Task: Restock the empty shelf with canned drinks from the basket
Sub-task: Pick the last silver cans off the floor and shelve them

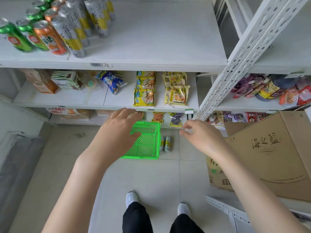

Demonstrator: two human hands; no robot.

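Observation:
A bright green plastic basket (pixel 146 145) stands on the tiled floor below me; the part I see holds no cans. Two silver-and-yellow cans (pixel 165 143) stand on the floor against its right side. The top white shelf (pixel 151 39) carries green, orange and silver-yellow cans (pixel 55 26) at its left end, and the rest of it is bare. My left hand (pixel 117 130) hovers with fingers spread, hiding the basket's left edge. My right hand (pixel 200 135) hangs to the right of the basket, fingers curled loosely, with nothing visible in it.
Lower shelves hold yellow noodle packs (pixel 175 88), a blue snack bag (pixel 111 81) and cartons. A perforated white upright (pixel 242 52) slants at right. A large cardboard box (pixel 269 153) sits at right on the floor. My feet (pixel 158 204) stand on pale tiles.

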